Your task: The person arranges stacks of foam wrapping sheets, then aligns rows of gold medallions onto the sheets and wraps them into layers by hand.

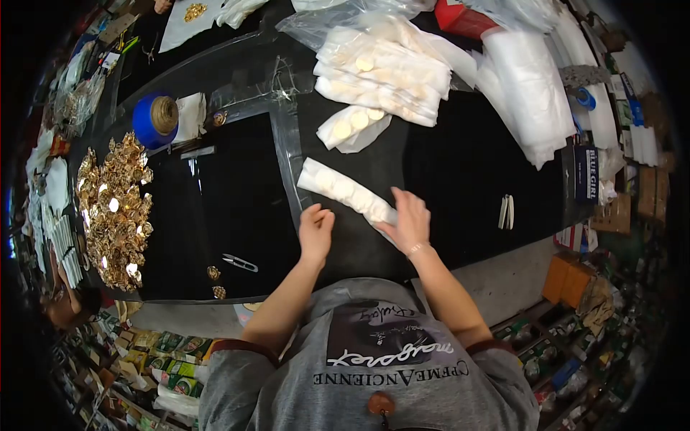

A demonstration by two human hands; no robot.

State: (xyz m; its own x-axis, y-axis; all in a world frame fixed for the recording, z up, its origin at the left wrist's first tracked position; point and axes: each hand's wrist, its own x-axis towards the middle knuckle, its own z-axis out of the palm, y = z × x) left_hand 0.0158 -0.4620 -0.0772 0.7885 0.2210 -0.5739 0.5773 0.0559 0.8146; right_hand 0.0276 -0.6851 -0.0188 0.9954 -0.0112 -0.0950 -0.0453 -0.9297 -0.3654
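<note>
A folded strip of white wrapping foam (pixel 343 189) lies slantwise on the black table, with several pale round discs showing through it. My right hand (pixel 408 219) grips its lower right end, thumb at the near edge and fingers over the far side. Left of the strip and apart from it, my left hand (pixel 316 231) hovers with its fingers curled in; nothing shows in them. Just beyond lies a second foam strip (pixel 352 129) with round discs. A layered stack of similar filled white strips (pixel 384 72) sits behind that.
Gold-coloured metal pieces (pixel 115 212) are heaped at the left. Thread snips (pixel 240 263) lie near the front edge, and a blue-rimmed tape roll (pixel 155 121) stands farther back. Rolled white foam (pixel 528 93) and tweezers (pixel 507 212) are on the right.
</note>
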